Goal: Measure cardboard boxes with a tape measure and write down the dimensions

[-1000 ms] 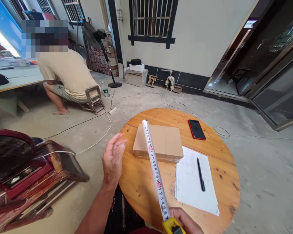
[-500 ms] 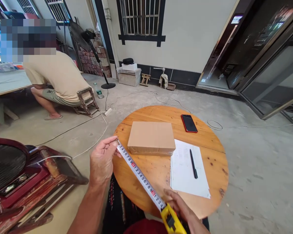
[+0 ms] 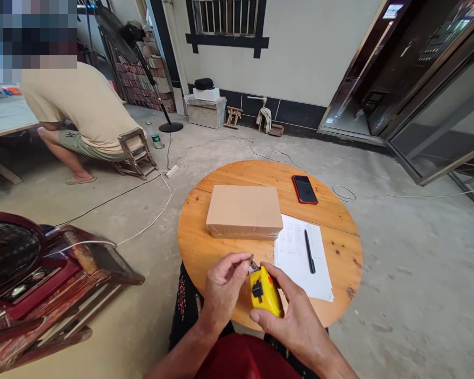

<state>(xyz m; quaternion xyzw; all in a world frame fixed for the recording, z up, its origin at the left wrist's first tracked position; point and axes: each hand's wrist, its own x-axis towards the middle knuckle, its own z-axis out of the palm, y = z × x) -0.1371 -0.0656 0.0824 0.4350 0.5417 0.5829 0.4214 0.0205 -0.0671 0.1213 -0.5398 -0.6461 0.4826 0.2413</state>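
Note:
A yellow tape measure (image 3: pixel 265 296) with a black button is gripped in my right hand (image 3: pixel 296 310), over the near edge of the round wooden table (image 3: pixel 205 258). My left hand (image 3: pixel 226 287) pinches the metal end of the tape, right at the mouth of the case, and only a short bit of blade shows. Beyond my hands a closed brown cardboard box (image 3: pixel 245 208) lies on the table. To its right are white paper sheets (image 3: pixel 294 252) with a black pen (image 3: pixel 309 251) on top.
A phone (image 3: pixel 304 189) with a red edge lies at the table's far right. On the left stands a dark red fan-like appliance (image 3: pixel 19 263) on a worn wooden chair. A person (image 3: pixel 79 110) sits at another table; cables (image 3: pixel 158 216) cross the concrete floor.
The long stretch of tape blade has gone back into its case. My left hand has moved right and my right hand up, so both meet at the case. The view has shifted slightly.

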